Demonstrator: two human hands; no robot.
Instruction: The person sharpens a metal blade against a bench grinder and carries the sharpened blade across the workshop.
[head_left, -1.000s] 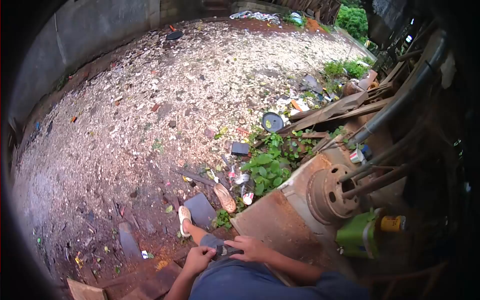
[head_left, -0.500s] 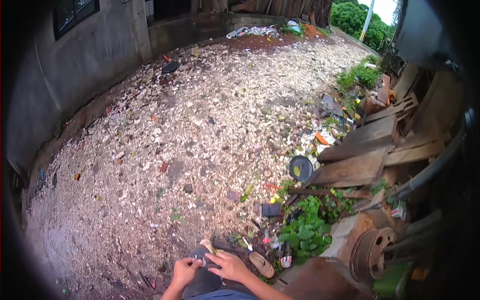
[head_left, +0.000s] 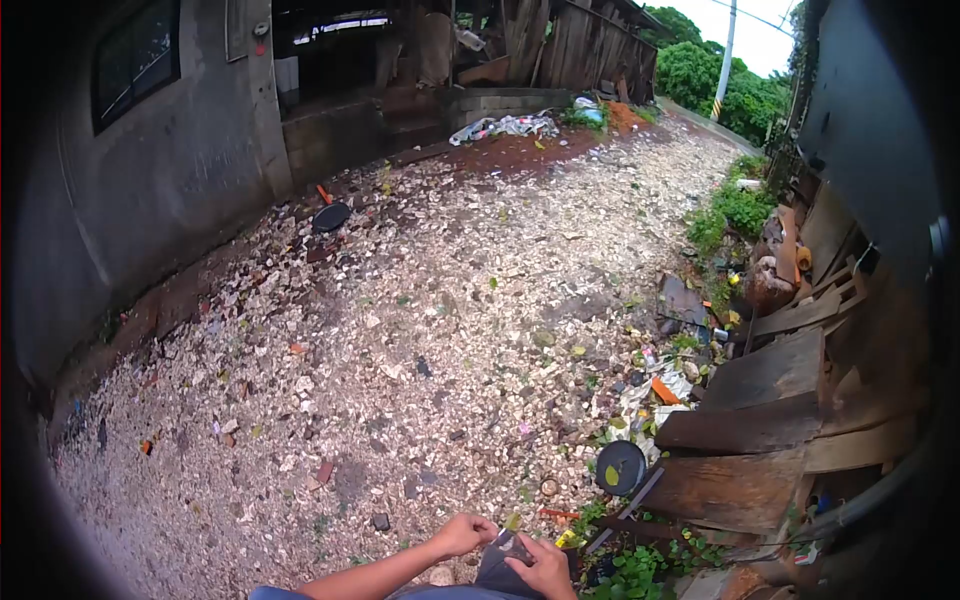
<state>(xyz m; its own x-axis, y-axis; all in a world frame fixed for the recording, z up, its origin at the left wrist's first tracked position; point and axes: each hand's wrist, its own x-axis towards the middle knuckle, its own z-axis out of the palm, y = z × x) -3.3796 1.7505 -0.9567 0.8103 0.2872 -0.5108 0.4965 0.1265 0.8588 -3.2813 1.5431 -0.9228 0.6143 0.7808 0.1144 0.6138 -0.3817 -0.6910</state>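
Note:
Low in the view, my left hand [head_left: 465, 535] reaches in from the lower left, thumb and fingertips pinched together. My right hand [head_left: 545, 568] is close beside it at the bottom edge, fingers bent in toward the left fingertips. A small, pale, shiny thing [head_left: 503, 538] shows between the two hands; it is too small to name. Both hands are over my dark-clad leg [head_left: 495, 570]. A yellow-green leaf [head_left: 513, 521] shows just beyond the fingertips and seems to lie on the ground.
Pale rubble [head_left: 430, 330] covers the yard. Along the right lie wooden boards [head_left: 740, 490], a round black pan-like thing [head_left: 621, 468] and green plants [head_left: 640, 575]. Another dark pan [head_left: 331, 217] lies by the grey wall [head_left: 180, 170] at left. White sheeting [head_left: 505, 128] lies at the back.
The view has tilted up, so the ground sits lower in it and more of the buildings shows. My hands have moved right and down in the view, still close together.

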